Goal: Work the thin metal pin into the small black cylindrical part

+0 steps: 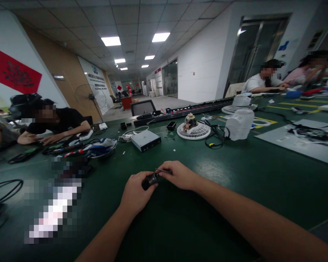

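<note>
Between thumb and fingers, my left hand (138, 189) grips a small dark cylindrical part (151, 181) just above the green table (207, 211). It looks black with a shinier end; its exact kind is not clear. My right hand (179, 174) is closed in a pinch on a thin dark metal tool (164, 170), whose tip reaches the right end of the cylinder. Whether the tip is inside the part or only against it is too small to tell. Beyond both hands lies a silver optical disc drive (145, 140).
Behind the drive are white cables (128, 135) and a small black tray (171, 125). Farther right stand a white fan grille with a motor (193, 129) and a white plastic housing (239, 124). A blurred bright object (54, 211) lies left. Co-workers sit left and far right.
</note>
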Available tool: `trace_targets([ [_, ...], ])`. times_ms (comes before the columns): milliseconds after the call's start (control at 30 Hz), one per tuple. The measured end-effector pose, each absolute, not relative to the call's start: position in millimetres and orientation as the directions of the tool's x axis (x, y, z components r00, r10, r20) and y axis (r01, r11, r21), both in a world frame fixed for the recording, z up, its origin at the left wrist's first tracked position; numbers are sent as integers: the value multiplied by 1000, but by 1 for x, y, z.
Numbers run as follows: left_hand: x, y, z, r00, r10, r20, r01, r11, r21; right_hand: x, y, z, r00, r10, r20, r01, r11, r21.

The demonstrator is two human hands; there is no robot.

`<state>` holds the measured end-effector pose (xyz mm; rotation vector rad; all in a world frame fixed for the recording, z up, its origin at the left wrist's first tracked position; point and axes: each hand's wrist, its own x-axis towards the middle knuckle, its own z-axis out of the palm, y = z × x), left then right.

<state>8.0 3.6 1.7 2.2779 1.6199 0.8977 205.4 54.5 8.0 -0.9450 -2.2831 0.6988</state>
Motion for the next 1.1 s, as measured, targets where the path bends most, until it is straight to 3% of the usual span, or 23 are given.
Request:
trace_targets([
  [267, 7, 4, 0, 264, 879, 398, 766, -442, 467, 206, 53, 8, -525, 809, 265, 487, 541, -686],
  [567, 7, 2, -1, 336, 853, 399, 730, -503, 462, 204, 52, 4, -575, 796, 188, 400, 474, -784],
  [833, 6, 5, -5, 393, 800, 454, 683, -584, 438, 203, 54, -1, -635, 771, 53, 296, 305, -905],
  [933, 6, 4, -3, 373, 808, 457, 699, -568, 434, 201, 55, -6, -630, 776, -9, 287, 222, -932],
  [1100, 8, 6, -1, 290, 853, 433, 755, -482, 444, 200, 58, -9, -598, 801, -7, 298, 215, -930],
])
